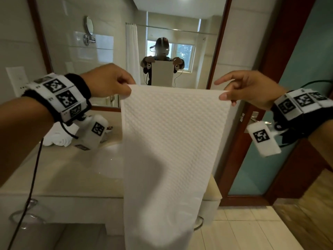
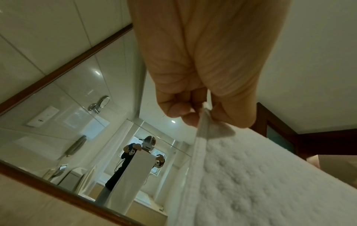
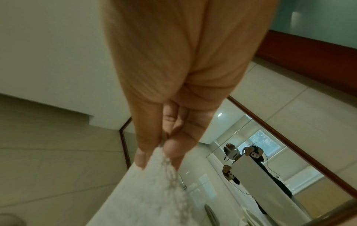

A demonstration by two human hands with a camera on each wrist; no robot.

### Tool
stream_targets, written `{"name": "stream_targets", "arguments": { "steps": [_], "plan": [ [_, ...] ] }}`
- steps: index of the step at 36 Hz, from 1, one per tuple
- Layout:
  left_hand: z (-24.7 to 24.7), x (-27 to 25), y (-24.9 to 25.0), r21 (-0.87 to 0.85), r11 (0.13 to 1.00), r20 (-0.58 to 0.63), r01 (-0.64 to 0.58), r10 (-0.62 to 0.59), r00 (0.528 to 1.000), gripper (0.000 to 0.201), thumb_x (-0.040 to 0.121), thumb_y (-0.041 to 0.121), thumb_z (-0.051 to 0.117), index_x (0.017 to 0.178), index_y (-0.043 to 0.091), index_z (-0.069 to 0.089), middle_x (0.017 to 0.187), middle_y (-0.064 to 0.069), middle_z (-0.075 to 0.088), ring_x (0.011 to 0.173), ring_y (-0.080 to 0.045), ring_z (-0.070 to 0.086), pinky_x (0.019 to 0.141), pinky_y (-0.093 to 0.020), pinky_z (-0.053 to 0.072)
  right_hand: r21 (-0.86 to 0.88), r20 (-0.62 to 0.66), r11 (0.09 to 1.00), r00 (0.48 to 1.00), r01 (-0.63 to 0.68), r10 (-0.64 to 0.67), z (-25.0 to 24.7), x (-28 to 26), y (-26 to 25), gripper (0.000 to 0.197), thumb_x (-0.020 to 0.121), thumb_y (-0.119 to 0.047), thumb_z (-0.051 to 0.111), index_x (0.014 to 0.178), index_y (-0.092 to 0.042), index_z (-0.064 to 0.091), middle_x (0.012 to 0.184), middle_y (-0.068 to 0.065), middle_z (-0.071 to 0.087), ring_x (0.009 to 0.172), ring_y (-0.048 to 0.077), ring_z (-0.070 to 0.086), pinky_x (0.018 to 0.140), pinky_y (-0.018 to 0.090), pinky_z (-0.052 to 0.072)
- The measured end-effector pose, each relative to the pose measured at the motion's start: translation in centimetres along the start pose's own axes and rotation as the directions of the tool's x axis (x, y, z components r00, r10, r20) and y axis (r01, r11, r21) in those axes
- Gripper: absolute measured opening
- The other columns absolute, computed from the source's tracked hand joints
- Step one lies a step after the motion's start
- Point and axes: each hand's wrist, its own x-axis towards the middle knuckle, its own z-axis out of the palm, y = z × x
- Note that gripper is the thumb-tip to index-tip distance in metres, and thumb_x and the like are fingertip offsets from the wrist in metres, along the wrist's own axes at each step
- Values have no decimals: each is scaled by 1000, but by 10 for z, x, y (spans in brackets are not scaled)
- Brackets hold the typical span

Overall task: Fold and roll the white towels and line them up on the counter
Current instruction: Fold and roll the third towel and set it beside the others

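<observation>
Towel (image 1: 171,150) condition: one white towel with a raised dimpled weave hangs full length in front of the counter (image 1: 59,170), its top edge stretched level between two hands. It covers the middle and right portion of the counter and sink (image 1: 108,159); its lower end runs out of the head view at the bottom edge. The weave reads clearly near the top and blurs toward the bottom.

Mirror (image 1: 111,24): one wood-framed wall mirror behind the counter. It reflects the person holding the towel up; the reflected figure is small and its details are hard to make out.

Rolled towels (image 1: 59,139): white rolls lie at the back left of the counter, partly hidden behind the left wrist rig. Their count cannot be determined.

Left hand (image 1: 111,82): fingers curled, thumb and fingers pinching the towel's upper left corner. The left wrist view confirms the hemmed corner clamped between thumb and fingertips (image 2: 190,119).

Right hand (image 1: 248,89): thumb and curled fingers pinch the upper right corner, with the index finger extended straight above the edge. The right wrist view shows the corner gripped at the thumb tip, blurred.
</observation>
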Motion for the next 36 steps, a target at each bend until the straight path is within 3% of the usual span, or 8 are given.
{"name": "stream_targets", "arguments": {
  "steps": [5,11,17,21,24,28,31,36],
  "plan": [
    [18,33,-7,2,1000,43,4,-4,999,13,80,10,62,87,16,71,92,-10,71,85,-29,64,78,-35,50,19,-15,997,997,-71,72,-5,18,20,25,69,-12,67,94,-16,66,86,23,64,52,3,60,58,11,54],
    [82,96,-45,44,999,129,29,-34,991,18,83,13,57,94,5,69,82,-6,65,69,-13,53,61,-21,39,-67,-62,971,973,-227,223,10,76,97,24,81,-3,65,105,-7,66,102,35,64,79,31,59,60,15,56],
    [181,192,-125,141,989,266,34,-71,961,26,90,21,55,111,10,63,109,-9,63,104,-27,57,89,-32,44,-224,-141,887,914,-403,380,46,164,216,17,80,-10,70,95,-15,72,94,13,72,87,27,67,84,36,55],
    [264,249,-179,-141,946,398,292,-216,892,7,88,4,57,94,4,60,80,-4,58,66,-20,59,52,-15,49,-14,-186,827,815,-561,550,82,217,302,21,80,6,65,98,-3,69,90,15,69,64,18,61,51,19,51],
    [323,281,-225,-313,805,465,505,-333,820,12,89,-6,51,85,5,55,73,-6,51,51,-16,64,50,-22,55,12,-214,755,736,-655,642,115,251,366,27,83,12,55,103,-1,68,92,17,69,59,16,61,42,11,50],
    [386,309,-268,-223,795,581,564,-356,732,14,87,-1,56,86,13,53,73,-1,49,72,-24,61,67,-29,50,-13,-210,648,636,-761,743,157,281,445,30,80,8,62,109,-1,68,110,20,68,78,29,67,71,26,60],
    [426,316,-288,-37,884,666,466,-326,671,23,83,9,66,104,11,57,90,-4,56,91,-22,59,67,-18,45,-386,-90,540,613,-748,785,182,294,489,40,81,-9,68,120,-9,64,129,8,60,118,25,56,104,24,41],
    [477,334,-318,51,900,691,433,-345,635,39,82,11,69,118,5,56,117,-10,56,107,-24,54,87,-28,42,-535,-7,506,602,-677,799,202,319,537,33,87,-8,55,118,-12,65,126,8,62,119,24,56,103,25,41]
  ]
}}
